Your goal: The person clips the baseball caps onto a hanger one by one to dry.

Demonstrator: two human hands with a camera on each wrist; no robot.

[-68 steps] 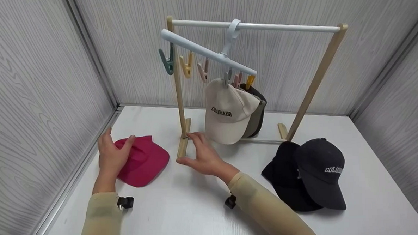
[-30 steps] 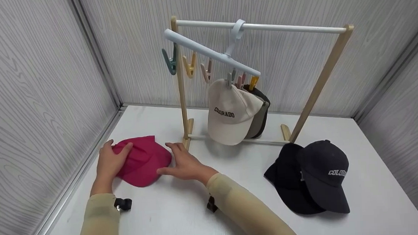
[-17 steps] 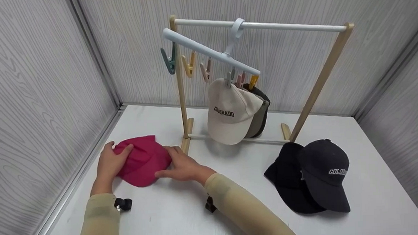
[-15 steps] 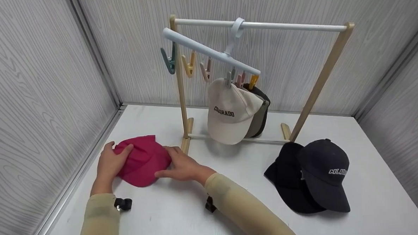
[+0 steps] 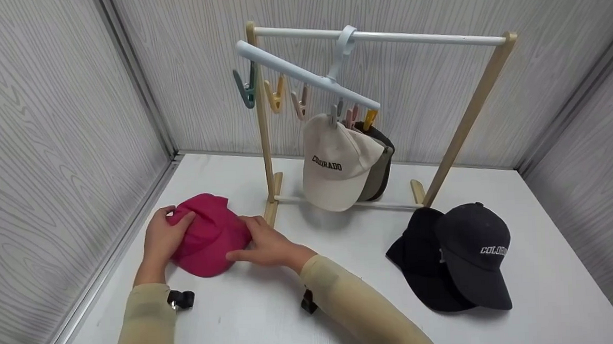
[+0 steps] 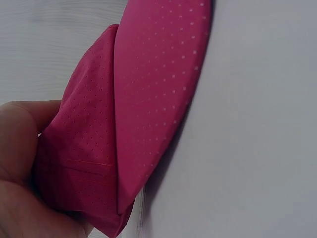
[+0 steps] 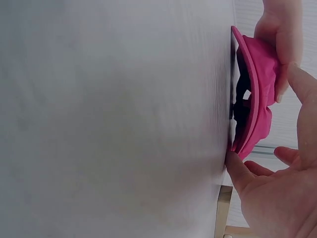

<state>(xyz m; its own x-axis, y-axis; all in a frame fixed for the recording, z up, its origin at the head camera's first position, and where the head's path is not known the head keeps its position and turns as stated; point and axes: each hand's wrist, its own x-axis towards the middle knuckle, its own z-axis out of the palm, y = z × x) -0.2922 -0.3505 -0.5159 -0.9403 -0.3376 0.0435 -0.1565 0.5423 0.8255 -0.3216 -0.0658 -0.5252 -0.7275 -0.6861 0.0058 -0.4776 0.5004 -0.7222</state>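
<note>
A pink baseball cap (image 5: 211, 238) lies at the left of the white table, brim toward the person. My left hand (image 5: 162, 238) grips its left side, thumb over the crown; in the left wrist view the hand (image 6: 25, 168) holds the bunched fabric of the cap (image 6: 84, 134). On the cap's right side my right hand (image 5: 268, 243) holds the edge, thumb near the brim and fingers behind. In the right wrist view the brim (image 7: 252, 94) stands slightly arched above the table, and a fingertip of the right hand (image 7: 277, 193) touches its corner.
Behind stands a wooden rack (image 5: 450, 134) with a white rod. From it hangs a clip hanger (image 5: 302, 74) with several clips, holding a cream cap (image 5: 332, 165) and darker caps behind. Two dark caps (image 5: 476, 257) lie overlapping at the right. Walls enclose the table.
My right hand has moved left from the rack's foot to the pink cap and taken its right side. The cap's crown has risen slightly between the hands. My left hand stays at its left side.
</note>
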